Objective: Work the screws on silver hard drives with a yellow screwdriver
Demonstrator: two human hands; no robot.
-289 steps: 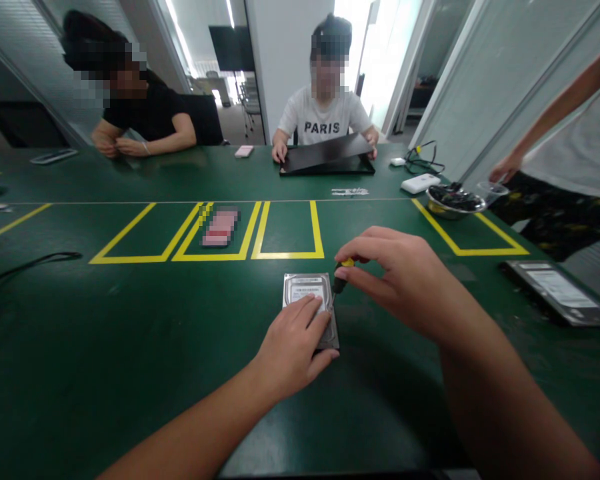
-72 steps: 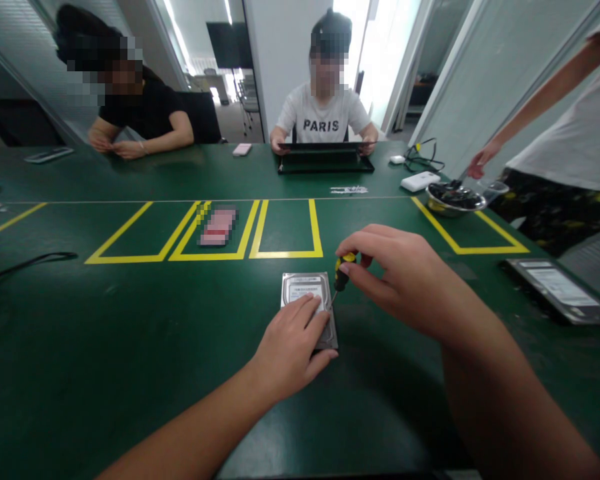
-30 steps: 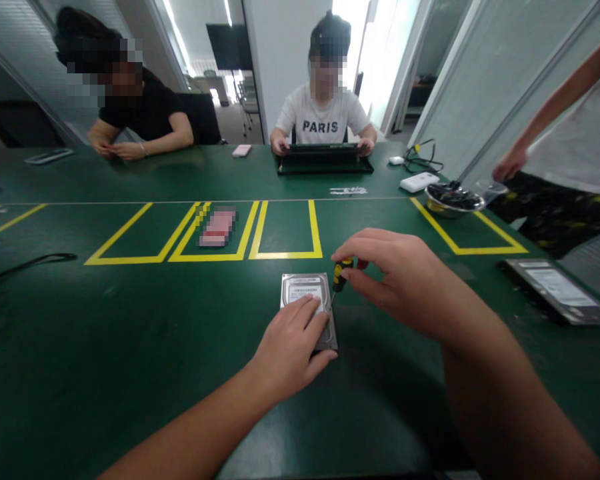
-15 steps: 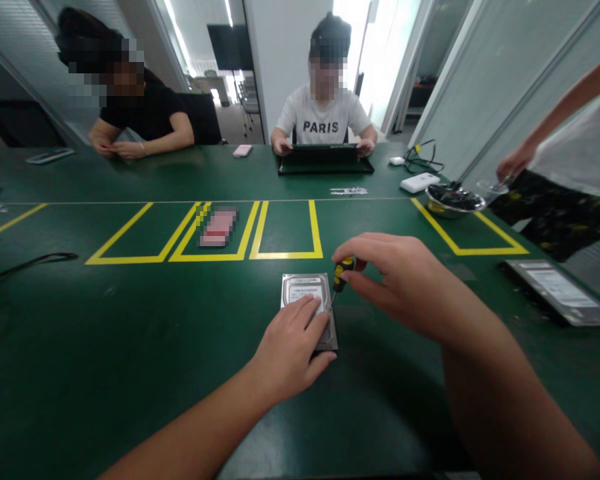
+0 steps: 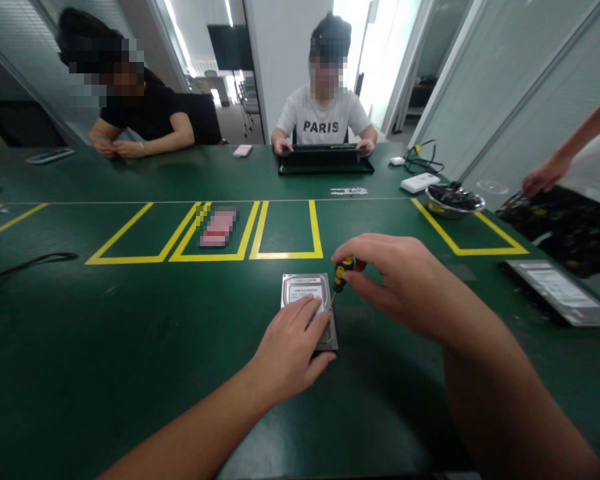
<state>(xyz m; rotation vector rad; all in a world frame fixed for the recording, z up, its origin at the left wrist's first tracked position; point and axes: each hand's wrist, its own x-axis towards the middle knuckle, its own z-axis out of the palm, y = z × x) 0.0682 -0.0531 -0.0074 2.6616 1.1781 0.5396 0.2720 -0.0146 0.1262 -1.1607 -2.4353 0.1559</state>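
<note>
My left hand point(image 5: 290, 350) lies flat on a hard drive point(image 5: 305, 290), fingers spread and pressing down on its lid, thumb along its near edge, not curled around it. The hard drive sits face up on the green table point(image 5: 130, 347), straight in front of me and a little past my wrist. My right hand point(image 5: 400, 287) is pinched together around a small screwdriver point(image 5: 341, 272) with a black and yellow handle. The tool stands nearly upright, its tip at the right edge of the hard drive, just beside my left fingertips.

Just beyond the hard drive is a yellow tape box point(image 5: 286, 255) marked on the table, with nothing inside it. In the next box to the left lies a pink card point(image 5: 219, 227), blurred. To my right, well apart, a flat grey device point(image 5: 560, 290) lies near the table's edge. Farther off on that side are a metal bowl point(image 5: 454, 201) of dark parts and a white box point(image 5: 420, 183). Another person's hand point(image 5: 543, 179) hangs near the bowl. A black cable point(image 5: 25, 265) trails in from the far left.

Across the table, one person holds a black tray point(image 5: 325, 160) with both hands, and another sits with arms folded on the tabletop.

Nothing lies between my hands and the hard drive. The green surface is bare on both sides of it and all the way back to the near edge, under my forearms.
</note>
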